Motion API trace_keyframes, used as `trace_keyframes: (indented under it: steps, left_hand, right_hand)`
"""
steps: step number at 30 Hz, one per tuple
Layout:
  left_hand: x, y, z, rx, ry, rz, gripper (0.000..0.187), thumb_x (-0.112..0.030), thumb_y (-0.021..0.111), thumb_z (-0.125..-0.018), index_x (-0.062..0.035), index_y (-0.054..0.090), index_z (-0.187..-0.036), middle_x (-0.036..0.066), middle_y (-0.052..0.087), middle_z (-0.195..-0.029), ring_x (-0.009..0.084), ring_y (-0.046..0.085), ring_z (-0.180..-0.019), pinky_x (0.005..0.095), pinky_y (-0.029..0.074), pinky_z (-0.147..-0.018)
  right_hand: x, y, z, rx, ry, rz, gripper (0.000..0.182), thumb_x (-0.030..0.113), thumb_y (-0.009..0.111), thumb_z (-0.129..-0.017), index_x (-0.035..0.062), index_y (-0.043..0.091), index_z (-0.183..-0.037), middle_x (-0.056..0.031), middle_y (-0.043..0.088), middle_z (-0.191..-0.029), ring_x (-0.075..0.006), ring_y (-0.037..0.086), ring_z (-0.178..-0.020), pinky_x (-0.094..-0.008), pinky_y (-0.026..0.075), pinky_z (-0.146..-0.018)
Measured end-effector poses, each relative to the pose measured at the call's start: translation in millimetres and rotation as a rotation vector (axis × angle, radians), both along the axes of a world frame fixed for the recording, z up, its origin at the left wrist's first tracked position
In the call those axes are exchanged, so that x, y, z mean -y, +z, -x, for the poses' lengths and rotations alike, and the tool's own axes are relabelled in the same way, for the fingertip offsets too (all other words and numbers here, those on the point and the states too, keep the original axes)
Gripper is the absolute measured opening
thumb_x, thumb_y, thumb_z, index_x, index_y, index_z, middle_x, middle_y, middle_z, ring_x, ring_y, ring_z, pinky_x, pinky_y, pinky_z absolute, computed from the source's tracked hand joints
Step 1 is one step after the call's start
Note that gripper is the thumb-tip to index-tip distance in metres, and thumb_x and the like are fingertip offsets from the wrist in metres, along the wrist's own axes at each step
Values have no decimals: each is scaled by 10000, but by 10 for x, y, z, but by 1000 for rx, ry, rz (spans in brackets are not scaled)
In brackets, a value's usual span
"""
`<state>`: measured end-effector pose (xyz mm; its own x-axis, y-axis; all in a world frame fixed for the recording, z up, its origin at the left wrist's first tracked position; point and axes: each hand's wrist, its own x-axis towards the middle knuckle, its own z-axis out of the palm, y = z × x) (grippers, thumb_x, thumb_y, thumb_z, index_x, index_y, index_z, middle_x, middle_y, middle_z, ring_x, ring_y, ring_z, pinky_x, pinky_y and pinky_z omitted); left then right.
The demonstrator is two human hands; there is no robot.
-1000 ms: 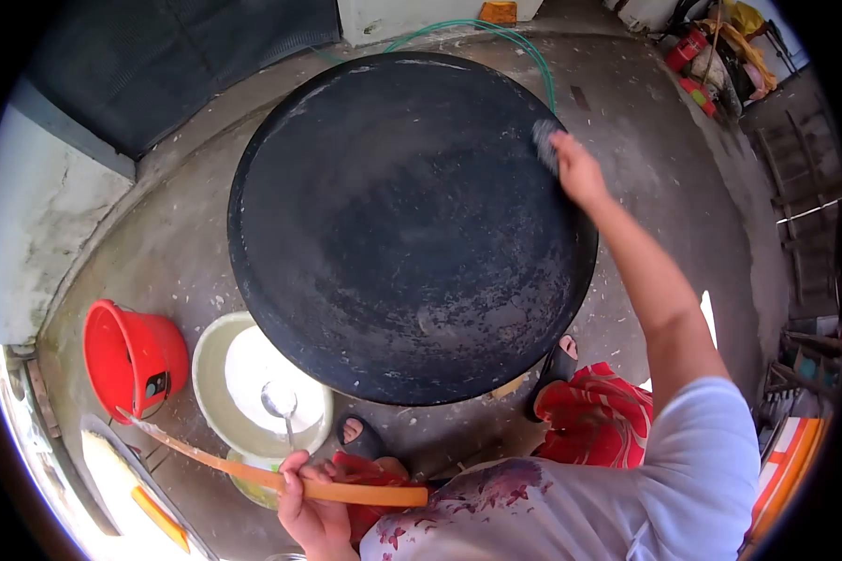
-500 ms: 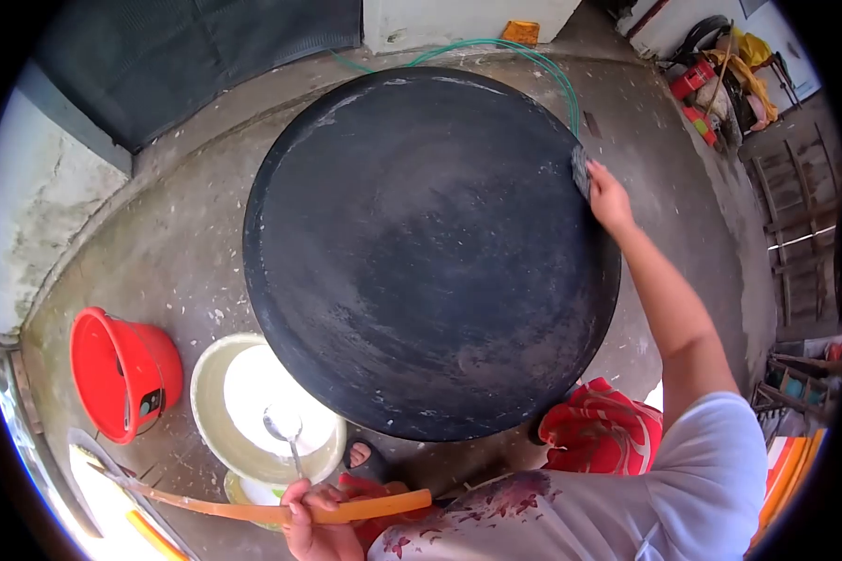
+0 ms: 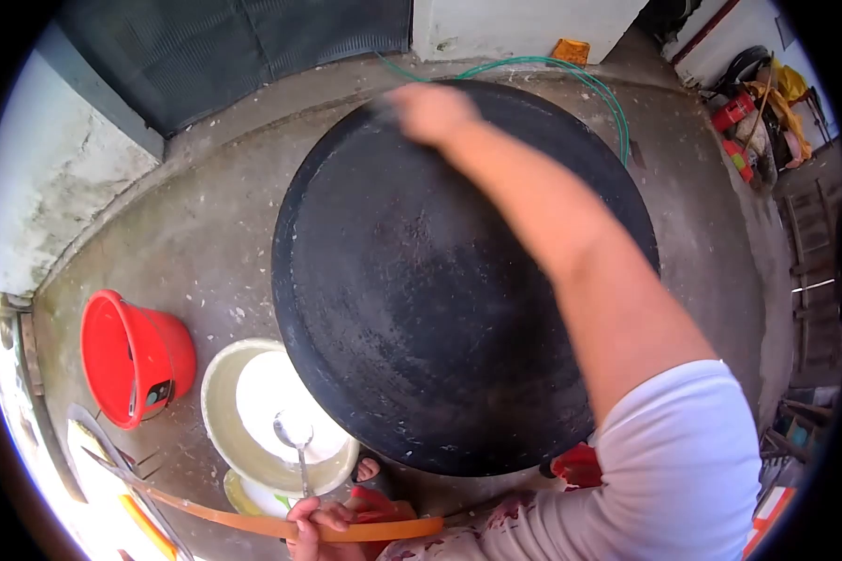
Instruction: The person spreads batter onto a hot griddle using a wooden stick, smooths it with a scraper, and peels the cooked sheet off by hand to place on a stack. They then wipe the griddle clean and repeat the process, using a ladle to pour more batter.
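A large round black pan fills the middle of the view. My right hand is at its far edge, blurred, closed on a grey scrubber pressed against the rim. Below the pan on the left, my left hand wraps round a long, curved orange strip. The ladle stands upright from near that hand, its bowl over the white liquid in the pale bucket; whether the fingers hold its handle too, I cannot tell.
A red bucket stands on the floor at the left. Behind the pan lies a green hose, with an orange object by the wall. Red and yellow items are piled at the far right.
My right hand has swept with the scrubber from the pan's right edge to its far left edge. The camera view has shifted slightly. My left hand keeps its hold on the strip.
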<state>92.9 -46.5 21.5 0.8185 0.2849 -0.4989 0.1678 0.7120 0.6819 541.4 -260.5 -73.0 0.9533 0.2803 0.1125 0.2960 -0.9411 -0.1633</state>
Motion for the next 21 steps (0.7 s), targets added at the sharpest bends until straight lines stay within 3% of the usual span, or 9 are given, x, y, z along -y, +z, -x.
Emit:
trace_keyframes:
  steps: [3,6,7,9,12,15,18,20,21]
  left_hand:
    - [-127,-25,100,-6,-6,24,280,-222,519,-874,-21,536,-1069,89,562,-783,227,519,-793,369,386,-815]
    - [-149,39,67,-27,13,45,273,-224,517,-875,-31,545,-1066,89,560,-781,218,518,-792,375,388,-818]
    - [-151,73,58,-37,9,55,267,-225,517,-876,-37,551,-1063,88,559,-777,212,517,-791,379,389,-821]
    - [-194,-1,135,9,-9,60,268,-231,517,-877,-41,555,-1062,85,558,-775,210,513,-795,381,387,-828]
    - [-213,7,267,34,-15,11,272,-245,517,-879,-48,562,-1060,80,556,-771,208,505,-806,385,383,-839]
    - [-138,73,384,33,9,-45,281,-259,517,-880,-53,562,-1066,78,554,-768,214,500,-816,391,378,-852]
    - [-77,141,468,76,23,-56,291,-266,518,-881,-55,558,-1077,78,554,-767,220,499,-820,399,368,-870]
    - [-56,222,565,98,15,-50,306,-267,528,-875,-61,544,-1101,78,558,-781,221,492,-850,410,352,-898]
    - [20,174,603,124,163,-151,289,-225,480,-882,11,520,-1044,116,554,-615,243,520,-709,363,398,-759]
  right_hand:
    - [1771,62,311,-64,-525,134,332,223,412,-845,163,550,-1141,-149,592,-1054,-311,583,-946,-427,466,-806]
    - [3155,-179,1025,-133,-776,325,335,204,415,-833,120,557,-1124,-189,589,-1025,-339,553,-982,-416,424,-861]
    - [3101,-137,1123,-129,-775,329,335,204,415,-833,120,557,-1124,-189,589,-1025,-339,553,-982,-416,424,-861]
    - [2849,-53,1142,-40,-786,170,329,172,403,-832,115,565,-1113,-188,580,-1046,-341,543,-996,-405,423,-860]
    - [1969,-166,325,152,-438,21,325,133,404,-829,139,571,-1108,-152,577,-1072,-325,548,-990,-400,431,-848]
    - [497,-157,-222,90,-115,-7,334,129,433,-811,163,576,-1111,-103,561,-1131,-288,550,-1006,-382,450,-842]
    - [-821,-335,96,187,345,-130,378,65,472,-750,185,597,-1086,-63,531,-1194,-247,505,-1092,-348,427,-904]
    - [-1398,-153,827,-63,494,-195,338,46,516,-722,157,619,-1024,-51,533,-1193,-240,464,-1144,-338,410,-925]
    - [-1506,-127,1226,-57,613,-230,333,27,528,-706,147,624,-1002,-48,527,-1200,-246,448,-1163,-352,382,-956]
